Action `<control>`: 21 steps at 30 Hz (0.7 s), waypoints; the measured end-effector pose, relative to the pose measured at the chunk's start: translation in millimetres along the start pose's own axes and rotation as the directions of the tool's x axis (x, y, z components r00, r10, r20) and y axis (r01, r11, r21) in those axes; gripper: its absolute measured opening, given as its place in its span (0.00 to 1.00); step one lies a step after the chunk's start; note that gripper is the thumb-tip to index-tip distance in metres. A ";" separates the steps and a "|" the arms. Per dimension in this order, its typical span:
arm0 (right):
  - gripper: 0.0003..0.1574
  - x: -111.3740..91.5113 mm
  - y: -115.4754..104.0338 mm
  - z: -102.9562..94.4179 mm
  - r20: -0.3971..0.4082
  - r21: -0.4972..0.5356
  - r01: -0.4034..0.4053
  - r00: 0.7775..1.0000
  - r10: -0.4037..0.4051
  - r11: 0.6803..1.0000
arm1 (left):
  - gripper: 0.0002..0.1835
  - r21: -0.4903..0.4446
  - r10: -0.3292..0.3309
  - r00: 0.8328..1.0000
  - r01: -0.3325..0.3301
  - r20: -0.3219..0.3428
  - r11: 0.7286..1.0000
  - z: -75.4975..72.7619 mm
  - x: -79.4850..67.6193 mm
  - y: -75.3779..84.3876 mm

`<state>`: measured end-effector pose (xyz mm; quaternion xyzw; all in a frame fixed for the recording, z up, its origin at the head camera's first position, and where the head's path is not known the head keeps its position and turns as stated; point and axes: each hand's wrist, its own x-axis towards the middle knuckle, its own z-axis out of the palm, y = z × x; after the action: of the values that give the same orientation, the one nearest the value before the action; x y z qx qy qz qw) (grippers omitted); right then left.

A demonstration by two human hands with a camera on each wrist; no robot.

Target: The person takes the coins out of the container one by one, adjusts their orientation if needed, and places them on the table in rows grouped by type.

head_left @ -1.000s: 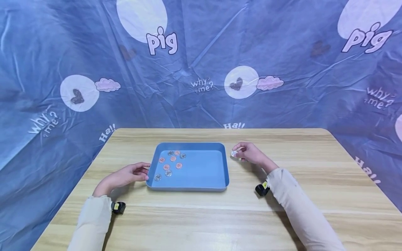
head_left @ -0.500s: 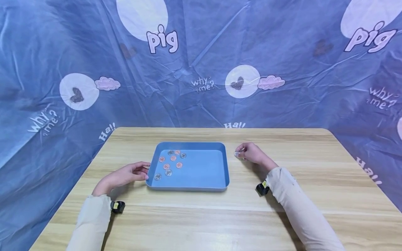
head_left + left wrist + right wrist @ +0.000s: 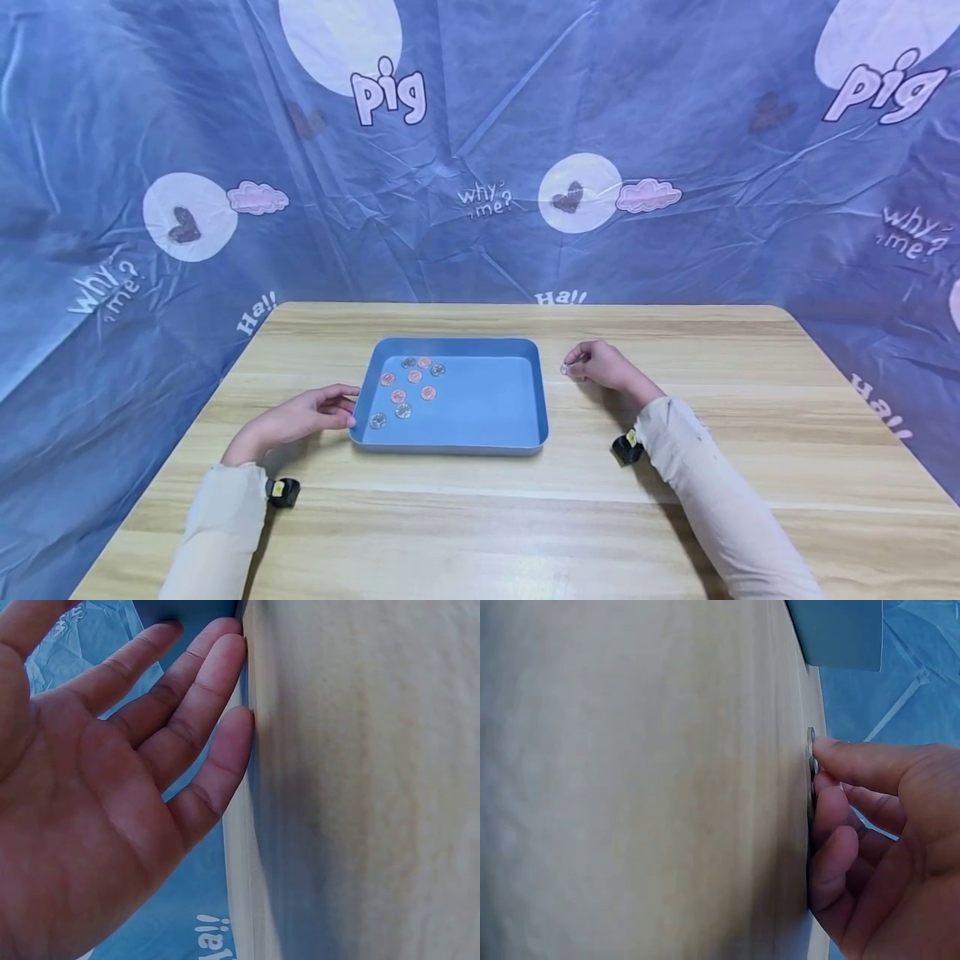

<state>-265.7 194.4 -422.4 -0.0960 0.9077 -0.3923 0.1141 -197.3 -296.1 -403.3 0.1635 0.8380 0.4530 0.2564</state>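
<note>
A shallow blue tray (image 3: 480,450) lies on the wooden table, with several copper-coloured and silver coins (image 3: 415,377) spread over its left half. At the tray's left wall is my left hand (image 3: 311,412), its fingers loosely extended and the fingertips right at the side. In the left wrist view the palm of that hand (image 3: 112,795) shows, holding nothing. To the right of the tray, my right hand (image 3: 603,364) pinches a silver coin (image 3: 565,369) low over the tabletop. Seen from the right wrist, thumb and curled fingers (image 3: 832,862) are at the coin (image 3: 811,742), which partly hides behind the thumb.
The wooden table (image 3: 480,533) stretches in front of the tray and to both sides. Behind it hangs a blue printed cloth (image 3: 480,250). A black wrist camera (image 3: 282,492) is on the left wrist and another black camera (image 3: 627,449) on the right.
My right hand has shifted slightly right, away from the tray, with the silver coin at its fingertips; less of the coin shows now. The left hand and the coins in the tray stay put.
</note>
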 end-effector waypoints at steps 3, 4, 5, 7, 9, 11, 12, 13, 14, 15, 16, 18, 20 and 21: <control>0.12 -1.6 -3.3 -3.2 0.040 0.030 -0.024 0.999 0.023 0.999 | 0.36 0.005 -0.008 1.000 0.008 -0.005 1.000 0.6 -0.3 1.1; 0.13 -2.2 -5.1 -5.0 0.055 0.048 -0.036 0.998 0.033 0.998 | 0.36 0.006 -0.011 1.000 0.011 -0.005 1.000 0.7 -0.6 1.6; 0.14 -2.4 -6.7 -7.0 0.073 0.077 -0.049 0.996 0.043 0.996 | 0.36 0.006 -0.014 1.000 0.014 -0.007 1.000 0.6 -0.8 1.9; 0.17 -4.0 -11.9 -12.0 0.092 0.113 -0.059 0.995 0.049 0.992 | 0.36 0.010 -0.018 1.000 0.018 -0.009 1.000 0.1 -0.9 2.3; 0.20 -5.0 -17.9 -16.9 0.085 0.142 -0.057 0.995 0.045 0.988 | 0.36 0.011 -0.015 1.000 0.015 -0.006 1.000 -0.8 -0.8 2.6; 0.23 -5.9 -24.5 -21.3 0.077 0.156 -0.040 0.997 0.029 0.987 | 0.36 0.013 -0.012 1.000 0.012 -0.003 1.000 -1.5 -0.6 2.7; 0.24 -6.1 -28.3 -23.0 0.069 0.152 -0.027 0.997 0.017 0.988 | 0.36 0.015 -0.009 1.000 0.010 -0.002 1.000 -1.8 -0.5 2.8; 0.25 -5.8 -32.3 -24.3 0.063 0.154 -0.020 0.998 0.011 0.988 | 0.36 0.018 -0.009 1.000 0.009 -0.002 1.000 -2.0 -0.4 2.9; 0.26 -5.5 -36.8 -25.1 0.063 0.156 -0.016 0.998 0.007 0.988 | 0.36 0.017 -0.009 1.000 0.009 -0.002 1.000 -2.2 -0.4 2.9; 0.26 -5.0 -41.7 -25.2 0.063 0.157 -0.014 0.998 0.004 0.987 | 0.36 0.015 -0.011 1.000 0.011 -0.002 1.000 -2.3 -0.3 2.9; 0.27 -4.2 -46.5 -24.8 0.069 0.160 -0.012 0.998 0.001 0.987 | 0.36 0.015 -0.013 1.000 0.013 -0.003 1.000 -2.4 -0.3 2.9; 0.27 -3.4 -57.9 -22.6 0.080 0.166 -0.007 0.997 -0.007 0.986 | 0.36 0.006 -0.018 1.000 0.018 -0.003 1.000 -2.4 -0.5 2.7; 0.27 -2.6 -70.5 -19.0 0.094 0.175 0.004 0.995 -0.021 0.985 | 0.36 -0.005 -0.022 1.000 0.022 -0.001 1.000 -2.1 -0.8 2.5; 0.26 -2.0 -77.3 -16.6 0.099 0.179 0.012 0.995 -0.030 0.984 | 0.36 -0.008 -0.023 1.000 0.023 0.000 1.000 -1.9 -0.9 2.3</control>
<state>-261.9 154.3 -354.4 -0.1147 0.8609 -0.4677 0.1641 -197.5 -296.6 -400.2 0.1530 0.8379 0.4536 0.2623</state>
